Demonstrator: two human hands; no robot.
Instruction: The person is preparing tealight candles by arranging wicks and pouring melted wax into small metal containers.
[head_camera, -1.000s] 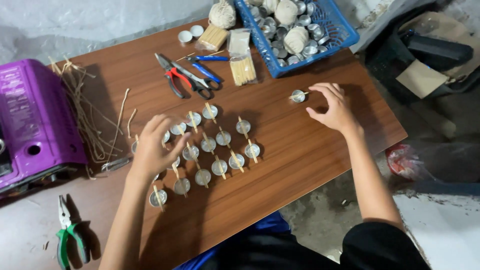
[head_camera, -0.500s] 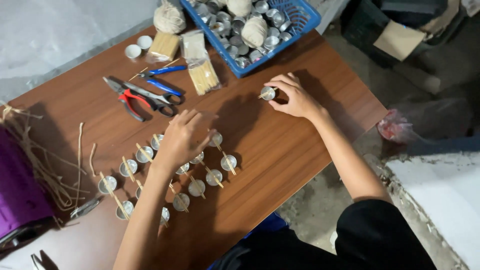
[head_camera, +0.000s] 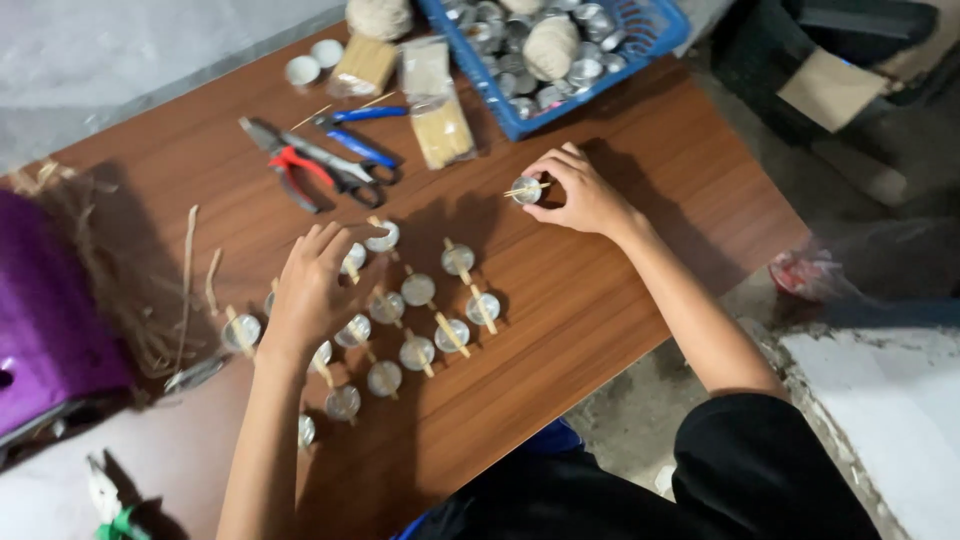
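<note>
The left hand (head_camera: 310, 290) lies spread, fingers apart, over the rows of small metal cups (head_camera: 418, 290) with wooden sticks, hiding several of them. The purple appliance (head_camera: 45, 300) and green-handled pliers (head_camera: 115, 505) are cut off at the frame edge (the pliers blurred). Scissors (head_camera: 350, 160), stick bundles (head_camera: 443, 130) and a blue basket (head_camera: 600, 80) stand farther along the worktop (head_camera: 620, 290). The right hand (head_camera: 580, 195) has its fingers clamped on one single cup (head_camera: 526, 190), apart from the rows.
</note>
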